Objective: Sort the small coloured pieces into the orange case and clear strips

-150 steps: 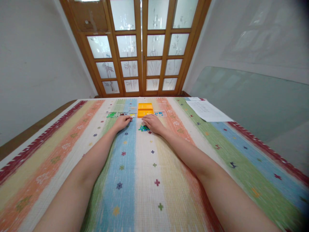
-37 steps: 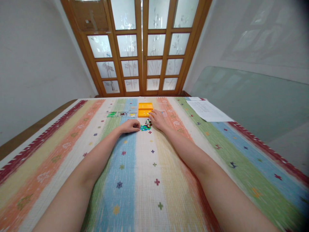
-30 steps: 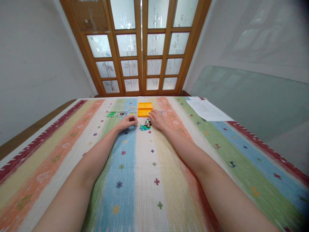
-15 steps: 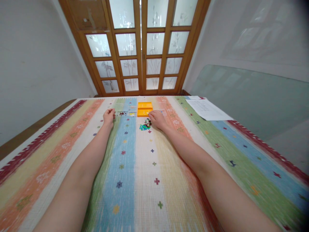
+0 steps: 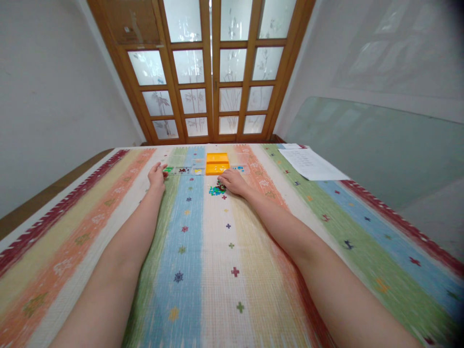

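Observation:
My left hand (image 5: 157,175) is beside the left end of the row of small clear boxes, its loosely curled fingers apart and nothing visible in them. Close to its fingertips, green pieces (image 5: 167,169) lie in the end box. Dark red pieces (image 5: 184,170) and yellow pieces (image 5: 197,171) fill the boxes farther right. My right hand (image 5: 234,182) reaches down to a pile of tiny mixed pieces (image 5: 216,191), green, blue and dark red, on the cloth. Its fingers are drawn together at the pile's upper edge; whatever they pinch is too small to make out.
An open orange case (image 5: 217,158) stands behind the pile, with a few pale pieces in its front half. To its right is a clear box with blue pieces (image 5: 238,168). Printed paper sheets (image 5: 311,164) lie at the far right on the striped tablecloth (image 5: 217,270).
My left hand has moved slightly left and its fingers have spread, uncovering the green pieces. My right hand has come down from the orange case's front edge to the pile.

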{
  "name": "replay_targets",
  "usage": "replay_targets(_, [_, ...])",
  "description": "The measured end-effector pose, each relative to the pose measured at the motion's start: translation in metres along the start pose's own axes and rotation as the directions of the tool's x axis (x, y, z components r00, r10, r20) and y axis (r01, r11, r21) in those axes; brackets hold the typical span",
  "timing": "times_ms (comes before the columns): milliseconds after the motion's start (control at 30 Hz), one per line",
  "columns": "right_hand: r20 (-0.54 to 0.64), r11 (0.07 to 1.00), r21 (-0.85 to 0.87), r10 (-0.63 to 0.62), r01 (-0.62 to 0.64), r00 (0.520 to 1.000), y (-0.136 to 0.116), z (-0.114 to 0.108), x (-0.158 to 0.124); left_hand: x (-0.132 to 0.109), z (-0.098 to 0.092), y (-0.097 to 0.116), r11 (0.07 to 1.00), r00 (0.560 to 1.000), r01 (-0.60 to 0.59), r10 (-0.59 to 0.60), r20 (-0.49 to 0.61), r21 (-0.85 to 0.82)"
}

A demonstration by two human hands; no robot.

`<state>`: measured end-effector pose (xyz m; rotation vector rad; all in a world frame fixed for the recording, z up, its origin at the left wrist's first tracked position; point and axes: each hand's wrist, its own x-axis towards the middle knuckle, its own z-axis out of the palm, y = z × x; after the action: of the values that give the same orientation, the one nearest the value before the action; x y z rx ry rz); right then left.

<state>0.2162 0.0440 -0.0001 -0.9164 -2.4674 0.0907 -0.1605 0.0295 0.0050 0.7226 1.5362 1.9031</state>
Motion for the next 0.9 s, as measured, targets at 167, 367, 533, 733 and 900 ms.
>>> replay_targets(167, [0.029, 0.998, 0.058, -0.025, 0.023, 0.999, 0.001, 0.006, 0.002, -0.011, 0.010, -0.001, 0.988, 0.994, -0.098, 0.091, 0.064, 0.120])
replay_targets(367, [0.004, 0.992, 0.116, -0.041, 0.040, 0.999, 0.000, 0.007, 0.002, -0.032, 0.030, -0.010, 0.869, 0.855, -0.384, 0.207, 0.476, 0.313])
replay_targets(533, [-0.013, 0.994, 0.105, 0.037, -0.035, 0.999, 0.000, 0.001, 0.001, -0.054, 0.038, -0.011, 0.613, 0.601, -0.696, 0.213, 0.770, 0.374])
replay_targets(733, [0.024, 0.998, 0.054, -0.017, 0.016, 1.000, 0.000, 0.000, 0.001, -0.074, 0.045, -0.007, 0.460, 0.452, -0.820, 0.152, 0.879, 0.341])
replay_targets(900, [0.036, 0.995, 0.059, -0.086, 0.084, 0.996, 0.004, 0.003, 0.002, -0.082, 0.051, -0.005, 0.380, 0.365, -0.877, 0.129, 0.922, 0.294])
